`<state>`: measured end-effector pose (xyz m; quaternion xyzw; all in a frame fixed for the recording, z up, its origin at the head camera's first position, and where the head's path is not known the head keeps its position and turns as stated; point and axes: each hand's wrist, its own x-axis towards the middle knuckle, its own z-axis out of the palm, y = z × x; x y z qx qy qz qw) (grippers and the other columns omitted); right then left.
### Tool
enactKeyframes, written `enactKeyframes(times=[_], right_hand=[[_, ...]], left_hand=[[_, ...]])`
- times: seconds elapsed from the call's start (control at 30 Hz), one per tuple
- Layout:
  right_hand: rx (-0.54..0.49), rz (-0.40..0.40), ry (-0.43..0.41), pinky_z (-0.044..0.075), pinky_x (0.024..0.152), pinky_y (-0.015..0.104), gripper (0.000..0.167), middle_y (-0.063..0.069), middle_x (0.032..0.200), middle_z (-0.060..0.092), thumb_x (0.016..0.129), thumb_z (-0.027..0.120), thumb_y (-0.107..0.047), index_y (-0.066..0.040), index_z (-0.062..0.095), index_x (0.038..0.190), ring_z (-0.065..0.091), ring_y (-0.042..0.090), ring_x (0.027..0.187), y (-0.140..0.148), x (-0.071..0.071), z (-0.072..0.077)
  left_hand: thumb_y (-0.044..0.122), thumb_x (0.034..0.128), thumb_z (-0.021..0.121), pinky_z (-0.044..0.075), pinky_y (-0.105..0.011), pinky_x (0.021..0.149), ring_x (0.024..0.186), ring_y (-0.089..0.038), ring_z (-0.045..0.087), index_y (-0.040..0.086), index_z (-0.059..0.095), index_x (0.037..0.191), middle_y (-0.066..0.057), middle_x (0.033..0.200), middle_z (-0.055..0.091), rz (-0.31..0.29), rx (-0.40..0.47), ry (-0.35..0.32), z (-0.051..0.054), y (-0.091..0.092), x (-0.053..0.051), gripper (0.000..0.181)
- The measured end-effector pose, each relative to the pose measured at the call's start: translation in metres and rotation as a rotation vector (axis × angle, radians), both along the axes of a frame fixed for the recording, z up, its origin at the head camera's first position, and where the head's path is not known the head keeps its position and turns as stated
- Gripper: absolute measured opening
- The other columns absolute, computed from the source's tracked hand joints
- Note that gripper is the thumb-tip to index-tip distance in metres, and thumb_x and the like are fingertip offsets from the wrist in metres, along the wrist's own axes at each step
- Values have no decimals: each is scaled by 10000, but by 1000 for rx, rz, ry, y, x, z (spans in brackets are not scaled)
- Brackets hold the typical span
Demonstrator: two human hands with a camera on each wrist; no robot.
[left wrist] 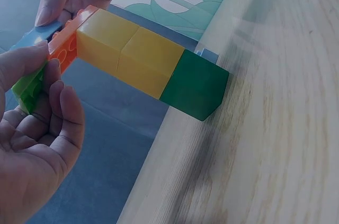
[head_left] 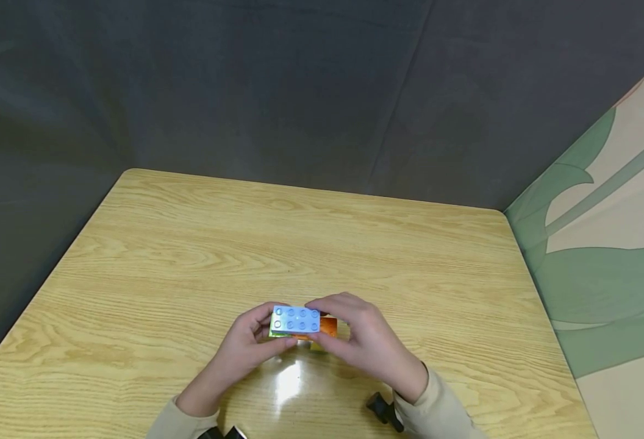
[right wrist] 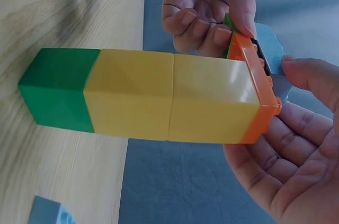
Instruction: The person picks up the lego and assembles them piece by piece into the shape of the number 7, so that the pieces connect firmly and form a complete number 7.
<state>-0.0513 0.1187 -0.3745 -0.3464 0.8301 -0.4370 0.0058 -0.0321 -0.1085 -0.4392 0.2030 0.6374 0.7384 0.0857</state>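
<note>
A tower of building blocks stands on the table: a dark green block (right wrist: pixel 61 89) at the bottom, two yellow blocks (right wrist: pixel 172 99) above it, then a flat orange brick (right wrist: pixel 259 94). A light blue brick (head_left: pixel 296 319) with studs lies over the orange one, and a gap shows between them at one side. Beneath the blue brick's left end sits a lime green brick (left wrist: pixel 32 86). My left hand (head_left: pixel 247 335) pinches the lime green brick, thumb near the blue brick. My right hand (head_left: pixel 363 329) grips the blue brick's right end between thumb and fingers.
Wooden table (head_left: pixel 311 238), with a dark curtain (head_left: pixel 256 91) behind it and a leaf-patterned cloth (head_left: pixel 618 292) at the right. A small blue block (right wrist: pixel 45 211) rests on the table near the tower's base. Black device parts (head_left: pixel 385 411) show by the right sleeve.
</note>
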Motion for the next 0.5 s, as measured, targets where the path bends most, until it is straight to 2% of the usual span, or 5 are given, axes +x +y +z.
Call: enactKeyframes(times=[0.5], right_hand=[[28, 5, 29, 537, 774, 279, 350, -57, 1121, 682, 855, 767, -179, -138, 678, 1191, 604, 79, 983, -3, -1, -3]], left_hand=[[-87, 848, 684, 572, -314, 788, 954, -173, 669, -115, 555, 1171, -220, 1083, 660, 7, -1, 55, 0, 0, -1, 349]])
